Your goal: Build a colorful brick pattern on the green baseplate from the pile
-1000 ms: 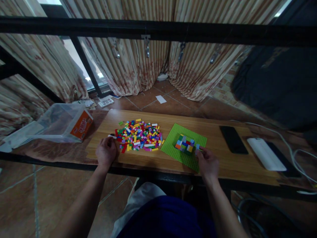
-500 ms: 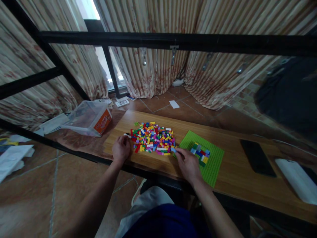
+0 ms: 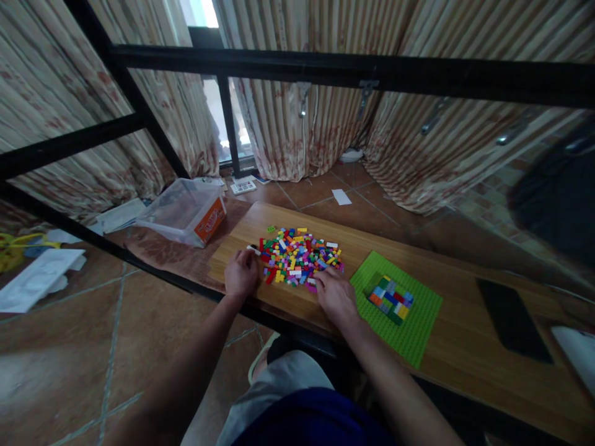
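Note:
A pile of small coloured bricks (image 3: 300,255) lies on a wooden board (image 3: 367,248). My left hand (image 3: 240,277) rests at the pile's left edge, fingers curled, with a small white piece by its fingertips. My right hand (image 3: 333,296) sits at the pile's near right edge, fingers bent down onto the bricks; what it holds, if anything, is hidden. To the right lies a green baseplate (image 3: 413,325) with a small multicoloured block build (image 3: 390,300) on it.
A clear plastic box with an orange label (image 3: 186,212) stands left of the board. A black phone (image 3: 511,319) and a white object (image 3: 579,359) lie at the right. Black metal bars (image 3: 325,65) cross in front of curtains. Papers lie on the tiled floor at left.
My right hand left the green baseplate and moved left to the brick pile. My left hand stayed at the pile's left edge. The view swung left.

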Available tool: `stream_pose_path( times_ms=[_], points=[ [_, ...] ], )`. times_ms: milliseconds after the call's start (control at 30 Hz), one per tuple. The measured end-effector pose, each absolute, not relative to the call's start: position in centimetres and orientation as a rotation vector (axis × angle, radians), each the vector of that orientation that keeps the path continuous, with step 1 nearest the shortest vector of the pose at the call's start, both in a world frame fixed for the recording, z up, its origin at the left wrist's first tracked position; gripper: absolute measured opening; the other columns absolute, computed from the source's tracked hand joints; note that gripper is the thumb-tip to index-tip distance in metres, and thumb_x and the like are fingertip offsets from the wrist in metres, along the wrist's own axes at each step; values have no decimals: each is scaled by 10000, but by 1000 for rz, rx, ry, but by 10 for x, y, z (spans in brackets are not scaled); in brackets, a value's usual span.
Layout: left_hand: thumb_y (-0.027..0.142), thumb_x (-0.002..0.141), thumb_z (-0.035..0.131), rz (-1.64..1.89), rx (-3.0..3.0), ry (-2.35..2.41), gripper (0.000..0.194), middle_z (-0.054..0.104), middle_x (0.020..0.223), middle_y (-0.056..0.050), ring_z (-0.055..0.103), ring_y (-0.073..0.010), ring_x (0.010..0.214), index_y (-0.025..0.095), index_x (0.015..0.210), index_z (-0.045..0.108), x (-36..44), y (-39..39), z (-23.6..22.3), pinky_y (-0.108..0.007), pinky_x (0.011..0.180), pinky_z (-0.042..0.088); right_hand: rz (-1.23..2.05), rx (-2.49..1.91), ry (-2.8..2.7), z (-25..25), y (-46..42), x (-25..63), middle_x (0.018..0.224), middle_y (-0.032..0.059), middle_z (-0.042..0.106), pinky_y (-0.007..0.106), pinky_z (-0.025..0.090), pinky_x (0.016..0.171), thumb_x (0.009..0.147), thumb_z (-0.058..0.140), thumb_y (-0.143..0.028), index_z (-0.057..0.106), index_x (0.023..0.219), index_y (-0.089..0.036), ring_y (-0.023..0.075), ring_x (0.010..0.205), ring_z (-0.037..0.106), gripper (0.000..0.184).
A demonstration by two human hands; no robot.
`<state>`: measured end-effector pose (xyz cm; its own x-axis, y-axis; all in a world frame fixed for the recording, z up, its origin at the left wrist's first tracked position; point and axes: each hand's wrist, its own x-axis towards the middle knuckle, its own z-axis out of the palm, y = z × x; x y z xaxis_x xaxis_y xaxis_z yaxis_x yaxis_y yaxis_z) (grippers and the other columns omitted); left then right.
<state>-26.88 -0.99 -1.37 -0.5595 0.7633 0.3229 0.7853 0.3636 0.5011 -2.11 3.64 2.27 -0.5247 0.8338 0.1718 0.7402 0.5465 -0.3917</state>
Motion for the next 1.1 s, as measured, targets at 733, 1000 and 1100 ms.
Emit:
stream_pose_path(
  times_ms=[733, 1000, 1100],
  points=[
    [221, 838, 523, -985, -1476, -2555, 232, 663, 953, -56, 624, -189, 841, 212, 1012, 676, -269, -11, -11, -272, 722, 445, 342, -1680, -2519, 40, 37, -49, 1037, 174, 644, 368, 464, 764, 825, 482, -136, 720, 910, -151, 275, 954, 591, 253],
    [248, 846, 517, -956, -1461, -2561, 221, 664, 920, -58, 617, -189, 805, 206, 985, 684, -269, -10, -9, -275, 690, 432, 439, -1490, -2254, 45, 36, -33, 968, 113, 651, 350, 444, 832, 918, 445, -247, 658, 923, -186, 233, 936, 585, 222],
    [244, 842, 516, -951, -1456, -2552, 225, 667, 934, -57, 621, -190, 816, 207, 987, 684, -268, -10, -9, -273, 688, 432, 566, -1423, -1993, 49, 32, -8, 923, 85, 680, 340, 464, 796, 923, 448, -318, 649, 938, -184, 210, 856, 618, 242]
  ],
)
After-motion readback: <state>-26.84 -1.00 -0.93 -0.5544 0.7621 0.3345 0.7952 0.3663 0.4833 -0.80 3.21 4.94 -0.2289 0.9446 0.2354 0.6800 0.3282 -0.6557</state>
